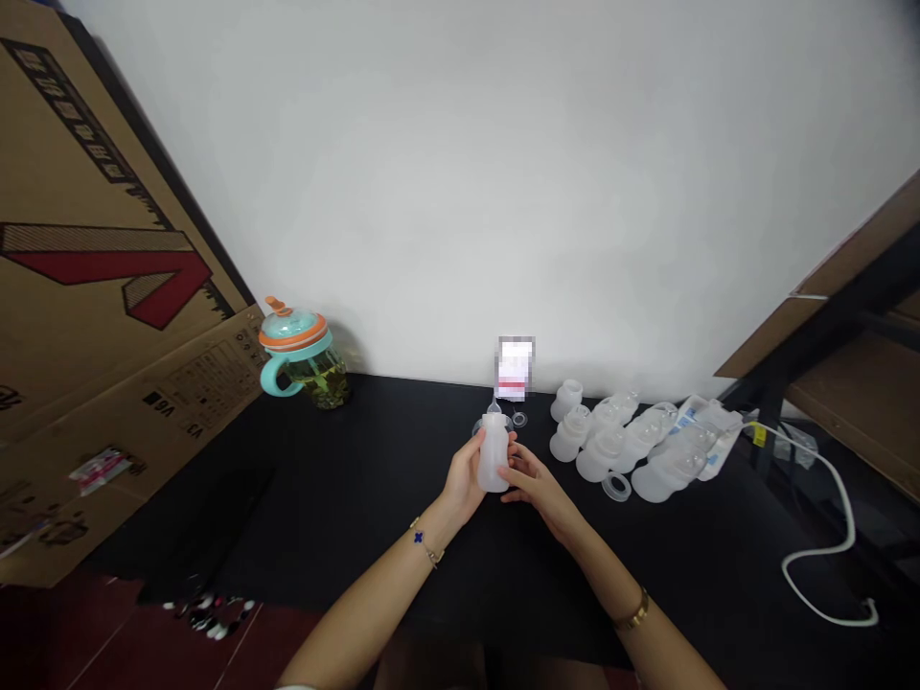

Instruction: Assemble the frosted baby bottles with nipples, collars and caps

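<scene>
A translucent white baby bottle (494,460) is held upright between my two hands over the black table. My left hand (464,477) wraps its left side, the thumb near the neck. From the right, my right hand (538,491) grips the lower part, thumb in front and the other fingers partly behind it. Just behind the bottle's mouth a clear pointed piece (494,406) shows; its lower part is hidden by the bottle, so I cannot tell whether it is attached. A small clear ring (518,420) lies close behind my right hand.
Several similar bottles (602,454) stand on the right, with a loose ring (616,487) before them. A white cable (819,553) curls at the far right. A blurred, lit screen (515,368) leans on the wall. A teal-handled jug (316,374) and a large cardboard box (144,383) are left.
</scene>
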`<state>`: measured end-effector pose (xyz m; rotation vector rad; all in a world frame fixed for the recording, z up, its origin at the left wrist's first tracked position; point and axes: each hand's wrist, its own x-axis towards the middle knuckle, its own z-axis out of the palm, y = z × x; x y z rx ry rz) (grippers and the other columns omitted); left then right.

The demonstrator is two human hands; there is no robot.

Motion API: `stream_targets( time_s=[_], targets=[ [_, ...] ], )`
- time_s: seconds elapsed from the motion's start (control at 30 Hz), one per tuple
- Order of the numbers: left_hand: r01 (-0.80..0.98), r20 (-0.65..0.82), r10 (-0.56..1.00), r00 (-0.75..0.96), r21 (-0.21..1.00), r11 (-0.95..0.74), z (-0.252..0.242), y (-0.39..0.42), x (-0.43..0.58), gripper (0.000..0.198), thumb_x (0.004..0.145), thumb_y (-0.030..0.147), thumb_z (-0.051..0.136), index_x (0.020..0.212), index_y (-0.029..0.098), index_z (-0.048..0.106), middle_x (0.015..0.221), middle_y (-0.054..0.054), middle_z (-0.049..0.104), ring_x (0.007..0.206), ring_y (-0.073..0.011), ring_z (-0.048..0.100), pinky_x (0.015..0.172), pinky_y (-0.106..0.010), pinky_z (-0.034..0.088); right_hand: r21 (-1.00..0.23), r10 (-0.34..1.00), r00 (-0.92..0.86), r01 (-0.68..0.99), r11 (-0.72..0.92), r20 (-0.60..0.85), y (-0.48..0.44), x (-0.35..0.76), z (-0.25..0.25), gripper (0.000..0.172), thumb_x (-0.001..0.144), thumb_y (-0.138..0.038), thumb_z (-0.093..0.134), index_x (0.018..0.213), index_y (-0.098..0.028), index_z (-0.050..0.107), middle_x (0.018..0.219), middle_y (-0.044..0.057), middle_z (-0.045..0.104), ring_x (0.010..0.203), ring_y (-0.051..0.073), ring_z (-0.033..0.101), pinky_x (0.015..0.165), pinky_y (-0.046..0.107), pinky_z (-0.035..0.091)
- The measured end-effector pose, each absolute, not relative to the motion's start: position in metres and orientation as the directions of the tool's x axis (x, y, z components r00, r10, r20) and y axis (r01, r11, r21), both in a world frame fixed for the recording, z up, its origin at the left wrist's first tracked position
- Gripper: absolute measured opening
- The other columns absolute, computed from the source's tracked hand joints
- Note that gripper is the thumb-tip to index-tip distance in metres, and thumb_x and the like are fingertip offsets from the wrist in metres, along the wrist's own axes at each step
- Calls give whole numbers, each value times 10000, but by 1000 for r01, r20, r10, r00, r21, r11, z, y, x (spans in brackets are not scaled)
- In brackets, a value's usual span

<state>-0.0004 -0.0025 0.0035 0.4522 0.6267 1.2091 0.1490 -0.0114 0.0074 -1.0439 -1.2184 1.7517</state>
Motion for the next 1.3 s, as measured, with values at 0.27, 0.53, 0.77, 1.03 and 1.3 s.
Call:
stream_targets(
  time_s=[0.27,0.53,0.77,1.03,1.3],
  targets=[
    [-658,-200,970,138,714,240,-5,-2,-2,429,670,425,866,935,122,718,871,-81,717,784,-203,649,704,-293,478,-948,911,-360,-162,-273,-201,-10,148,-1,536,752,-432,821,1236,-288,642,1174,52,698,947,211,685,669,282,596],
    [-711,-191,953,235,634,303,2,-2,-4,470,858,529,661,1073,114,712,1030,-138,737,905,-266,680,736,-339,513,-972,924,-353,-118,-202,-149,-9,147,-1,500,784,-488,777,1216,-269,653,1106,46,719,812,189,704,628,275,544],
    [-752,-270,932,241,556,355,8,-3,-5,482,915,517,554,1094,97,707,1049,-160,745,932,-283,695,836,-384,525,-988,923,-371,-77,-137,-99,-8,146,-4,369,778,-503,779,1022,-241,690,964,14,695,788,180,675,609,262,512],
    [-774,-298,917,266,501,387,15,-4,-5,477,963,459,484,1113,52,685,996,-181,745,797,-259,704,616,-316,507,-990,910,-401,-45,-130,-101,-7,147,-6,397,805,-512,756,1079,-238,672,985,16,680,805,171,660,621,254,498],
    [-758,-283,914,292,513,402,16,-4,-6,514,969,460,454,1123,25,681,998,-195,738,653,-222,649,474,-295,423,-989,909,-400,-37,-144,-118,-7,146,-7,490,800,-512,756,1204,-256,651,1117,42,694,800,166,670,619,257,499]
  ],
)
